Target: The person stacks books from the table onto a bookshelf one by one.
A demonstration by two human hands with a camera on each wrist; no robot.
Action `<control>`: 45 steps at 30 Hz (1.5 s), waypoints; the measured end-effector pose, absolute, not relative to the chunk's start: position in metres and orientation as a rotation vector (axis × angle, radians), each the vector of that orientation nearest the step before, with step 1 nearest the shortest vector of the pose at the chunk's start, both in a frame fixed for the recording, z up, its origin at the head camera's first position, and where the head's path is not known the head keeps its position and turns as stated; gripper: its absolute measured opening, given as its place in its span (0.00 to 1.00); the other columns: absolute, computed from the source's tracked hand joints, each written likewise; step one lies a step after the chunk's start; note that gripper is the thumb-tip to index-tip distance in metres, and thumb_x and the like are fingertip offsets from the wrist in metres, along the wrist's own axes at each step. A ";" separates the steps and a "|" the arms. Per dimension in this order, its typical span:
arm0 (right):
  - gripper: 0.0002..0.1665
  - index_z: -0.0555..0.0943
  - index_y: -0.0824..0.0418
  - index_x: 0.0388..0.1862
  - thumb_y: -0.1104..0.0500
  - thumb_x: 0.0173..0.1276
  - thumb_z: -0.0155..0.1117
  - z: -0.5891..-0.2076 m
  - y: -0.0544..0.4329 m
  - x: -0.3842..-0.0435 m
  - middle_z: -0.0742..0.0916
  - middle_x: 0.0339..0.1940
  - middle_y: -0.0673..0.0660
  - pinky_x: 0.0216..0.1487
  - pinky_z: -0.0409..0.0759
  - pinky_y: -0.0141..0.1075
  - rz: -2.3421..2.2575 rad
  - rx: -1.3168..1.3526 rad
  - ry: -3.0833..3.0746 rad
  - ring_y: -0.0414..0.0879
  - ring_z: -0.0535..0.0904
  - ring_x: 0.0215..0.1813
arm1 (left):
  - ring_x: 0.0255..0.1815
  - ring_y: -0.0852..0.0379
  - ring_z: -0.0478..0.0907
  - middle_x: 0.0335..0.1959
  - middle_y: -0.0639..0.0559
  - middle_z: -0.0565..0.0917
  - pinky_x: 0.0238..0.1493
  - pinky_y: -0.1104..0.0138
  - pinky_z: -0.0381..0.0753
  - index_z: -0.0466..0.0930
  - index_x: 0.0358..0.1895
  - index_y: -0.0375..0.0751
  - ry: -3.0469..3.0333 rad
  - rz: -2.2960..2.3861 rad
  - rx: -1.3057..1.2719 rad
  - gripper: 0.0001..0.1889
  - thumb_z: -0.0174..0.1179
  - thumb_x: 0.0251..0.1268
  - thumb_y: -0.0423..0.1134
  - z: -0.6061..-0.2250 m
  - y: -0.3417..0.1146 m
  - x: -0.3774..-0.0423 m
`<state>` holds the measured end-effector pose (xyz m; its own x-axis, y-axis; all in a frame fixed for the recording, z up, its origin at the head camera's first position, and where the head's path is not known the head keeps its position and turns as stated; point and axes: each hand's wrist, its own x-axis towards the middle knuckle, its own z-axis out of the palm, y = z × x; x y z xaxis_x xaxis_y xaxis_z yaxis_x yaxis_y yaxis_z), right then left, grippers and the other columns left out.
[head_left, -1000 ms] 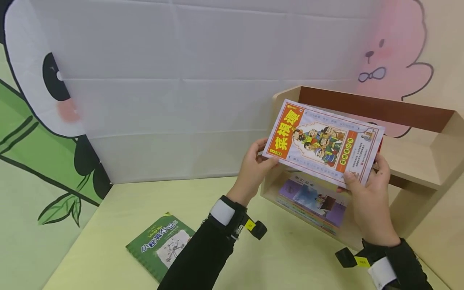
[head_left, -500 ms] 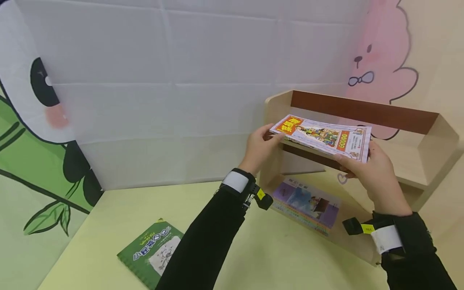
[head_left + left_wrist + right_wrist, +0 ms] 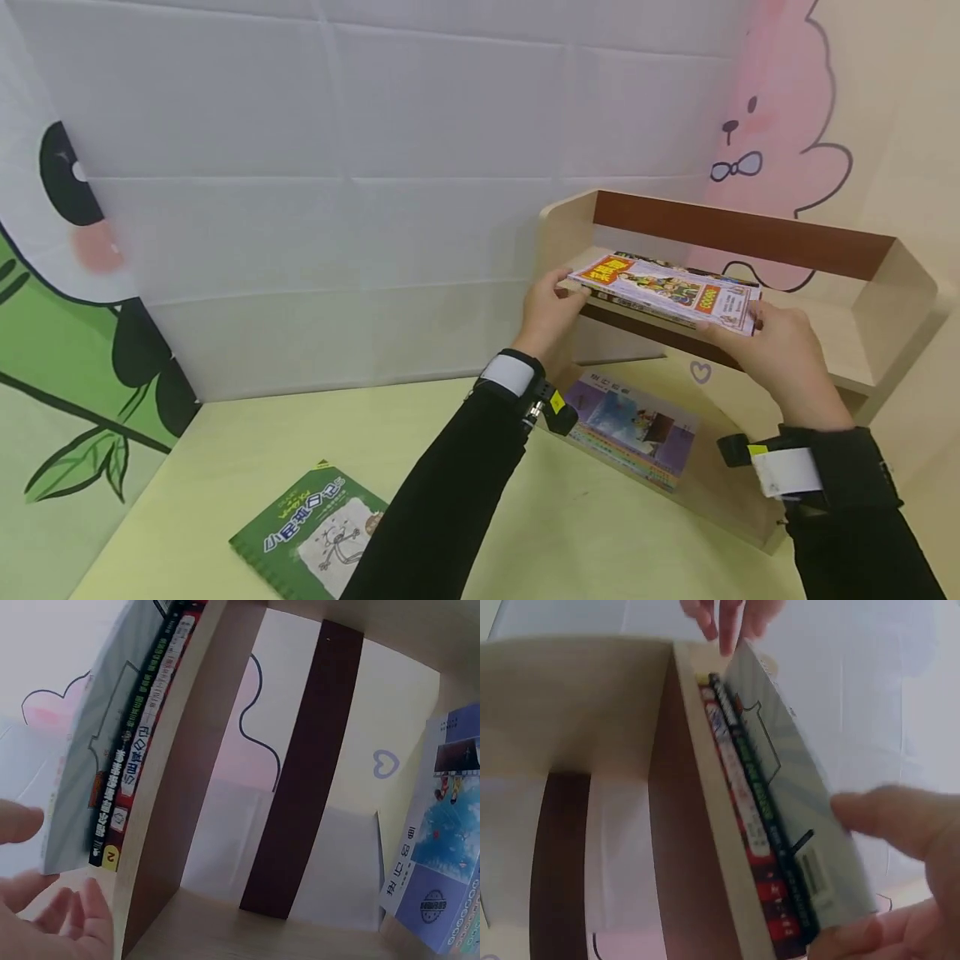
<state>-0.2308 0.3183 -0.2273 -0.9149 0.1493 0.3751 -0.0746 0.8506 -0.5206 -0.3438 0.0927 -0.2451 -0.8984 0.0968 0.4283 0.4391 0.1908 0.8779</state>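
Note:
Both hands hold a white comic book (image 3: pixel 663 292) with an orange title block over the wooden shelf unit's upper board. My left hand (image 3: pixel 551 312) pinches its left end, thumb on top. At the other end my right hand (image 3: pixel 787 354) grips the corner, thumb on the cover and fingers beneath. Under it, a black-spined book (image 3: pixel 135 720) and a red-spined book (image 3: pixel 146 742) lie stacked flat on the board. In the right wrist view, the held book's pale underside (image 3: pixel 787 772) slants away from that stack, close to it at the far edge.
The shelf unit (image 3: pixel 911 317) stands at the right against the wall. A stack topped by a purple book (image 3: pixel 630 421) lies in its lower compartment. On the table (image 3: pixel 592 533), a green book (image 3: pixel 307 517) lies at left, partly behind the left sleeve.
The comic book has gone from tilted up, facing me, to nearly flat, lowered over the upper board. Both hands moved with it and keep their hold. The view shifted slightly.

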 end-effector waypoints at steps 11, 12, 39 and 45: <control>0.40 0.68 0.79 0.63 0.44 0.71 0.59 -0.234 0.324 -0.238 0.73 0.52 0.82 0.42 0.65 0.53 0.573 -0.187 -2.532 0.69 0.65 0.50 | 0.70 0.47 0.57 0.70 0.38 0.57 0.67 0.63 0.64 0.52 0.77 0.43 -2.534 -1.517 -0.494 0.45 0.67 0.58 0.36 -0.249 0.107 -0.349; 0.40 0.69 0.79 0.63 0.44 0.71 0.59 -0.235 0.323 -0.238 0.73 0.51 0.81 0.43 0.65 0.54 0.566 -0.191 -2.523 0.69 0.65 0.50 | 0.69 0.48 0.58 0.69 0.39 0.57 0.66 0.64 0.65 0.51 0.77 0.44 -2.547 -1.495 -0.482 0.46 0.67 0.57 0.37 -0.250 0.108 -0.349; 0.39 0.68 0.79 0.63 0.46 0.71 0.59 -0.238 0.322 -0.238 0.73 0.48 0.81 0.46 0.64 0.56 0.542 -0.202 -2.527 0.69 0.65 0.49 | 0.67 0.46 0.61 0.70 0.42 0.55 0.64 0.60 0.68 0.48 0.79 0.51 -2.651 -1.362 -0.437 0.49 0.69 0.57 0.40 -0.248 0.108 -0.344; 0.42 0.65 0.78 0.66 0.46 0.70 0.62 -0.241 0.322 -0.237 0.75 0.44 0.76 0.35 0.61 0.44 0.649 -0.187 -2.443 0.64 0.66 0.45 | 0.68 0.46 0.62 0.72 0.40 0.54 0.64 0.61 0.68 0.48 0.78 0.46 -2.610 -1.427 -0.481 0.48 0.68 0.58 0.38 -0.248 0.107 -0.340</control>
<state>-0.2374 0.3215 -0.2409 -0.8114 0.2755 0.5155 -0.0166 0.8707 -0.4916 -0.3401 0.1068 -0.2480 -0.9410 0.2149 0.2614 0.3360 0.5022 0.7968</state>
